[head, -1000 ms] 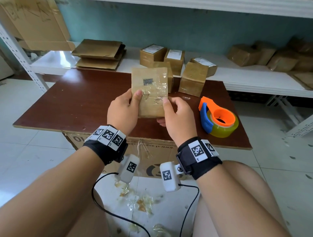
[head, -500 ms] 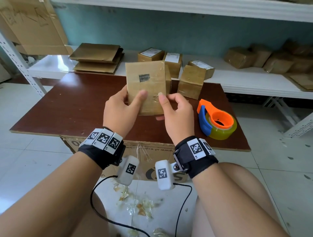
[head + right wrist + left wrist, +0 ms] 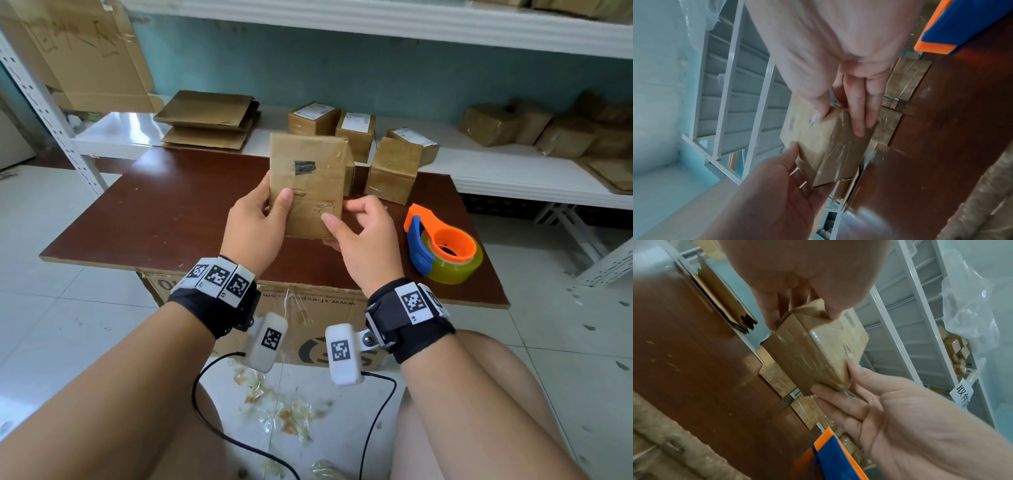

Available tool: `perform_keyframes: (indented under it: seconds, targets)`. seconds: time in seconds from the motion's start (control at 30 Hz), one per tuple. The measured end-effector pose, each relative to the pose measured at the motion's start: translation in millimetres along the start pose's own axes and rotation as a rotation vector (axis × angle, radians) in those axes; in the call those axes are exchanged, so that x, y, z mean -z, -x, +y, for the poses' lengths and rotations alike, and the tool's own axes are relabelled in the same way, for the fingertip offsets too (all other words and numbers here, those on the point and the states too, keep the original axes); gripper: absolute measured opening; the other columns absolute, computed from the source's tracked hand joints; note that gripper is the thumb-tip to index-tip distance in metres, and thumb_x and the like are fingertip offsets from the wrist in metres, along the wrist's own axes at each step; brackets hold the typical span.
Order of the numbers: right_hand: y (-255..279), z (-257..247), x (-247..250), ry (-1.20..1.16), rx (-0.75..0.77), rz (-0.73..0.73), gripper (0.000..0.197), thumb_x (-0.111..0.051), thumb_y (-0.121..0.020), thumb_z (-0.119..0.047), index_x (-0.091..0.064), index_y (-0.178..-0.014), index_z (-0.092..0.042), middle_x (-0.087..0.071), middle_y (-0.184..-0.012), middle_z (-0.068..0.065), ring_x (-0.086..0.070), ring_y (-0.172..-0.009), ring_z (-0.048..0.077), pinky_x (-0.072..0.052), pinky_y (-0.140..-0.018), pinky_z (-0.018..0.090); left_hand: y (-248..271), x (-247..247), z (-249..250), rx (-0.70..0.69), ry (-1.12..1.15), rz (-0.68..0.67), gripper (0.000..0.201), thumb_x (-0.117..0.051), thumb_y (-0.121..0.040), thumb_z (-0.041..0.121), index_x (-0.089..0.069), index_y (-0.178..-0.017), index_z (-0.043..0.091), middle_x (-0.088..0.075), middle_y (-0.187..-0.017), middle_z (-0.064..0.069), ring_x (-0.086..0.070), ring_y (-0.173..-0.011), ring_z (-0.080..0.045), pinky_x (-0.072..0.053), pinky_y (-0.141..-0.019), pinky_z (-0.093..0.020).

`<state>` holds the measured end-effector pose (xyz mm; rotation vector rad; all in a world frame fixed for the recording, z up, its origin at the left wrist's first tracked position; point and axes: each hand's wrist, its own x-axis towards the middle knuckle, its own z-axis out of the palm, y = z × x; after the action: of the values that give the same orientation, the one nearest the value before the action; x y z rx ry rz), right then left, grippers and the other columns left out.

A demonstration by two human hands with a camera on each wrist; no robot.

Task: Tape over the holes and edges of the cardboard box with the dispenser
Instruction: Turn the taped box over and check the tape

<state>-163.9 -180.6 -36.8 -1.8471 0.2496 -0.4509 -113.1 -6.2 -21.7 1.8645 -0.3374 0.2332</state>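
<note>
A parcel storeroom or packing room, by every sign. White slotted-steel shelving [image 3: 376,27] along a pale blue wall. Taped, labelled parcels [image 3: 313,118] lined on the lower shelf, more wrapped bundles [image 3: 493,125] to the right. Flattened cartons [image 3: 209,118] stacked on the left. A brown board as a counter [image 3: 164,212], laid over a printed courier carton [image 3: 308,322], with a tape dispenser [image 3: 445,250] on it. Tape scraps [image 3: 284,411] strewn over the white tiled floor [image 3: 61,325]. Clear plastic sheeting [image 3: 972,305] and a handwritten paper tag [image 3: 962,392] on the racks.

Head view downward; wrists close.
</note>
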Motion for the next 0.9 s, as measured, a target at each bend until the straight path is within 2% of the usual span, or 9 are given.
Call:
perform_keyframes:
  seconds: [0.1,0.17,0.3,0.43,0.53,0.63,0.7,0.8,0.9]
  targets:
    - [2.9,-5.4,0.2,-0.037,-0.029,-0.053,0.039,-0.079,-0.072,-0.062,-0.059,-0.100,-0.045,-0.074,-0.118,-0.006,-0.074,-0.113,0.019,-0.063,-0.089,0.049,0.6,3.9,5.0,0.034,0.038,-0.004,0.035,-0.060,-0.106,0.051,-0.072,-0.134,0.036,-0.080,-0.108,0.018,-0.073,-0.104,0.001,-0.062,-0.096,-0.037]
    - [6.4,-11.0,0.7,-0.088,-0.057,0.001,0.049,-0.086,-0.071,-0.061,-0.061,-0.101,-0.032,-0.071,-0.113,-0.004,-0.078,-0.099,0.018,-0.066,-0.079,0.046,1.8,2.3,7.6,0.024,0.069,-0.015,0.034,-0.073,-0.098,0.052,-0.076,-0.126,0.033,-0.081,-0.103,0.017,-0.076,-0.097,-0.002,-0.064,-0.089,-0.037]
    - [8.4,-13.1,-0.4,-0.072,-0.048,0.049,0.049,-0.088,-0.084,-0.045,-0.050,-0.100,-0.018,-0.065,-0.105,-0.003,-0.078,-0.078,0.016,-0.067,-0.063,0.045,-0.9,-3.0,3.6,-0.024,0.012,-0.011,0.037,-0.079,-0.094,0.046,-0.076,-0.128,0.031,-0.080,-0.104,0.016,-0.076,-0.097,-0.002,-0.064,-0.089,-0.038]
    - [2.3,-10.9,-3.9,-0.114,-0.054,-0.023,0.035,-0.083,-0.089,-0.035,-0.048,-0.093,-0.033,-0.066,-0.112,0.000,-0.079,-0.087,0.025,-0.067,-0.069,0.052,-6.1,-0.8,4.1,-0.053,-0.088,0.000,0.046,-0.070,-0.094,0.057,-0.068,-0.138,0.041,-0.079,-0.106,0.020,-0.075,-0.097,-0.001,-0.064,-0.088,-0.041]
    - [-0.4,-15.2,-1.9,-0.228,-0.102,-0.078,0.036,-0.080,-0.095,-0.020,-0.045,-0.093,-0.023,-0.069,-0.118,0.010,-0.081,-0.084,0.033,-0.066,-0.078,0.054,-10.5,8.8,7.3,-0.065,-0.081,0.033,0.043,-0.070,-0.096,0.056,-0.068,-0.137,0.042,-0.079,-0.105,0.020,-0.075,-0.097,0.001,-0.064,-0.088,-0.041]
    - [-0.7,-22.6,0.6,-0.346,-0.179,-0.056,0.048,-0.090,-0.086,-0.034,-0.046,-0.093,-0.016,-0.069,-0.120,0.016,-0.081,-0.082,0.033,-0.066,-0.078,0.059,-10.1,10.1,10.4,-0.067,-0.134,0.040,0.046,-0.070,-0.096,0.057,-0.067,-0.139,0.041,-0.079,-0.102,0.020,-0.074,-0.092,0.004,-0.064,-0.084,-0.037]
    - [-0.9,-22.9,0.5,-0.285,-0.162,-0.020,0.054,-0.093,-0.080,-0.040,-0.046,-0.092,-0.015,-0.070,-0.114,0.015,-0.081,-0.084,0.027,-0.067,-0.069,0.053,-7.4,3.6,10.7,-0.070,-0.164,0.024,0.052,-0.069,-0.096,0.059,-0.064,-0.144,0.041,-0.079,-0.104,0.020,-0.073,-0.093,0.004,-0.064,-0.083,-0.036]
    - [-2.3,-18.6,-1.1,-0.181,-0.074,-0.022,0.051,-0.090,-0.086,-0.026,-0.040,-0.090,-0.017,-0.070,-0.105,0.009,-0.080,-0.084,0.022,-0.067,-0.064,0.048,-6.8,-3.1,10.5,-0.041,-0.008,-0.004,0.047,-0.073,-0.096,0.047,-0.066,-0.142,0.040,-0.080,-0.110,0.017,-0.076,-0.101,-0.004,-0.064,-0.090,-0.041]
    - [-4.0,-15.5,-1.0,-0.198,-0.046,-0.058,0.046,-0.083,-0.092,-0.012,-0.038,-0.092,-0.020,-0.066,-0.111,0.013,-0.079,-0.090,0.028,-0.067,-0.071,0.052,-8.2,1.8,17.5,-0.033,0.174,-0.015,0.039,-0.079,-0.097,0.024,-0.071,-0.133,0.035,-0.081,-0.113,0.012,-0.077,-0.105,-0.009,-0.064,-0.093,-0.043]
